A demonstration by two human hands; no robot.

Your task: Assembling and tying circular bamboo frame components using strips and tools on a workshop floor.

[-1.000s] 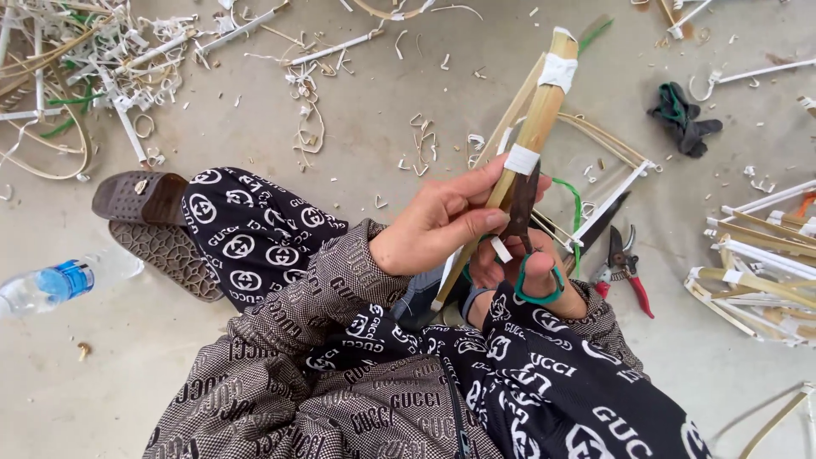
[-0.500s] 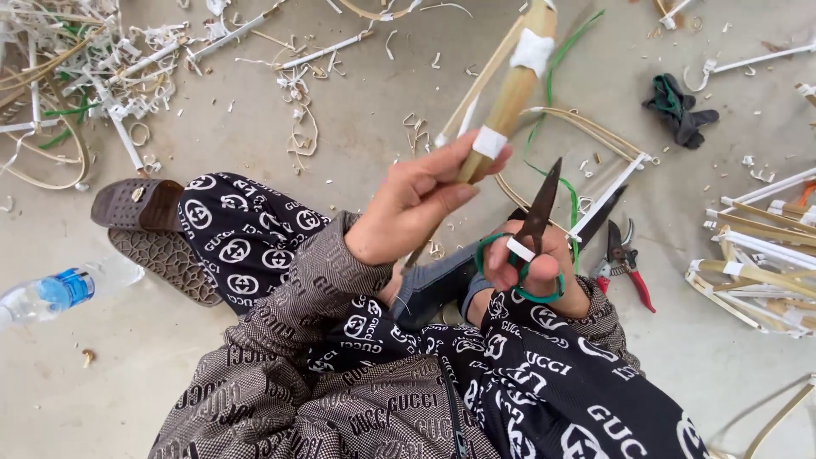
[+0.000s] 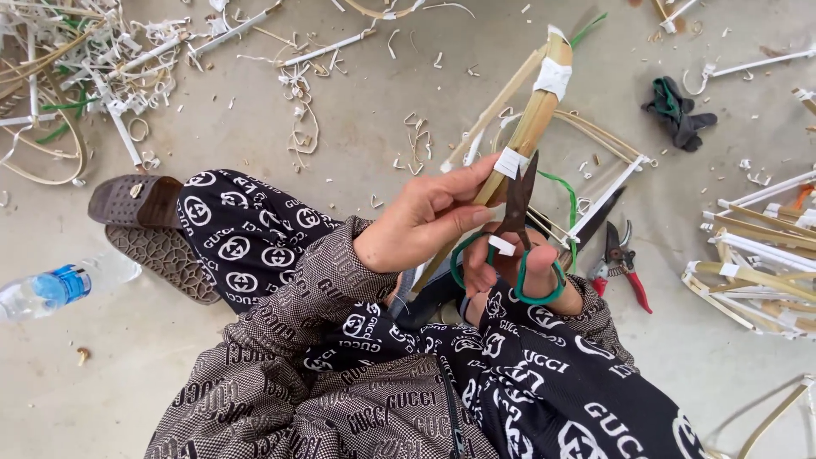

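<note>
Left hand (image 3: 425, 223) gripped the taped bamboo bundle (image 3: 531, 119) mid-length, right hand (image 3: 531, 276) clenched in the green-handled scissors (image 3: 516, 229), dark blades up against the tape band.

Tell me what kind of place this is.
Probably an informal craft workspace on a bare concrete floor. Cane offcuts litter it, taped bamboo frames are stacked to one side, and red pruners lie nearby. The left hand holds a taped bamboo bundle; the right hand holds scissors.
</note>
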